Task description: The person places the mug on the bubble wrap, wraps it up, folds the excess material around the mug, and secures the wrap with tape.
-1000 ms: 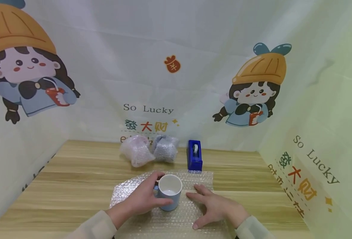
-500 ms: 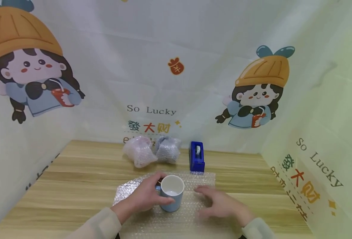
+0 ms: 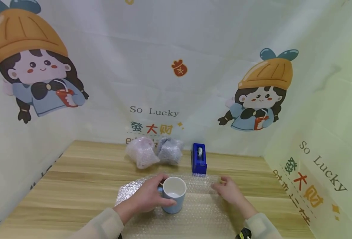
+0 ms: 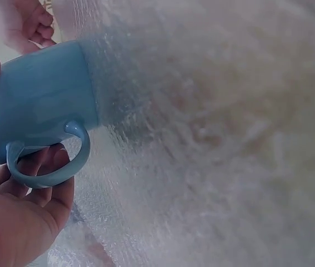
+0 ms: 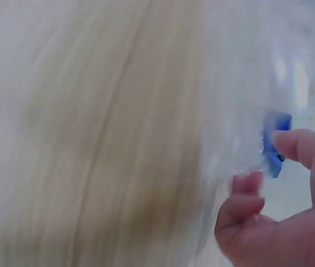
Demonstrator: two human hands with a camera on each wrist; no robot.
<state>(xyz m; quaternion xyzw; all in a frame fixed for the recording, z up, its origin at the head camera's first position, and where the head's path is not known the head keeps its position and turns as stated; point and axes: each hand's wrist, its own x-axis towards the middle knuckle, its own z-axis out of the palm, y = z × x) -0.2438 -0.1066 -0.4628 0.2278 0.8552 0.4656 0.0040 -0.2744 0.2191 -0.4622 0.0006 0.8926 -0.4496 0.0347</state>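
Observation:
A light blue mug (image 3: 174,195) with a white inside stands upright on a sheet of bubble wrap (image 3: 193,215). My left hand (image 3: 149,196) holds the mug on its handle side, thumb across the front and fingers behind. In the left wrist view the mug's handle (image 4: 51,178) shows, with fingers curled beside and behind it. At the far right corner of the bubble wrap, my right hand (image 3: 229,191) has bent fingers. In the right wrist view its thumb and fingertips lie apart on either side of the blurred wrap edge (image 5: 240,150); whether they pinch it is unclear.
Two bubble-wrapped bundles (image 3: 143,153) stand at the back of the wooden table (image 3: 89,176). A blue tape dispenser (image 3: 199,159) stands right of them, by the wrap's far edge. Printed cloth (image 3: 152,79) closes off the back and sides.
My right hand has lifted off the wrap's surface and moved right and away to its far right corner, its spread fingers now bent. My left hand keeps holding the mug in place.

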